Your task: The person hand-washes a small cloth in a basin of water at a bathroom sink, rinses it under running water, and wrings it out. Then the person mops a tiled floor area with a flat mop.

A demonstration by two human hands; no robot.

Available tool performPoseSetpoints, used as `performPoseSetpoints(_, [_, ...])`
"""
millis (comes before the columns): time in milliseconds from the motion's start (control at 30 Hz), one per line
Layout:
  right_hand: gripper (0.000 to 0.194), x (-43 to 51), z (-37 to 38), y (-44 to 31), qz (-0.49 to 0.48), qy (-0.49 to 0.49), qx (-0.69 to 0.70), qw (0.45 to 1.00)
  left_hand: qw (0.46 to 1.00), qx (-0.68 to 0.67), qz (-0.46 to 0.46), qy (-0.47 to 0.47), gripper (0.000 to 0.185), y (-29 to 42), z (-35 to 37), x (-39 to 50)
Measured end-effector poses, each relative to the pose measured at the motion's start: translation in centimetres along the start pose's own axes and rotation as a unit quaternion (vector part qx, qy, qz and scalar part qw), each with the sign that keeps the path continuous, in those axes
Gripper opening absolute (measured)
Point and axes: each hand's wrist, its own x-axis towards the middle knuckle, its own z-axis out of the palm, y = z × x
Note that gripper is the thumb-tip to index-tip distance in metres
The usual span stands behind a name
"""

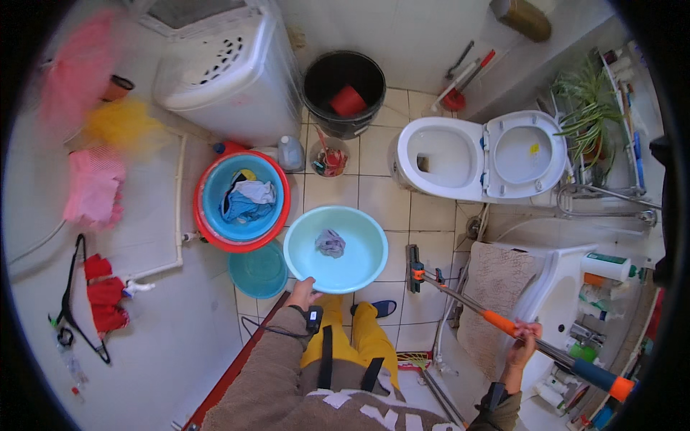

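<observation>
My left hand (303,294) grips the near rim of a light turquoise plastic basin (372,258), in which a crumpled greyish-purple cloth (330,243) lies. At the right, my right hand (524,345) is closed around the pole of a mop (500,322) with orange and dark blue grips. Its flat head (414,269) rests on the tiled floor. Left of the held basin, a blue basin (202,198) with clothes (245,202) sits inside a red basin (287,207). A teal basin (257,269) is partly covered by the held one.
A black bucket (345,126) holds a red container (348,101). A toilet (412,156) with raised seat stands right of it. A washing machine (237,102) is at upper left, a sink (539,312) at right. A small bin (330,161) and detergent bottle (291,153) stand beyond the basins.
</observation>
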Motion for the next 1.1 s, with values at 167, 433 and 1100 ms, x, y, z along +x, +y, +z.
performPoseSetpoints(167, [0.014, 1.2, -0.8, 1.4, -0.048, 0.049, -0.003, 0.998, 0.999, 0.034, -0.002, 0.015, 0.044, 0.0, 4.6, 12.2])
performPoseSetpoints(433, [0.020, -0.4, -0.2, 1.8, -0.097, 0.066, -0.085, 0.989, 0.990, -0.132, -0.020, 0.041, 0.035, -3.4, 7.5, 34.1])
performPoseSetpoints(1100, [0.019, -3.6, 3.6, 2.1, -0.114, 0.125, -0.092, 0.981, 0.989, -0.142, -0.038, 0.007, 0.060, -10.5, 10.6, 38.6])
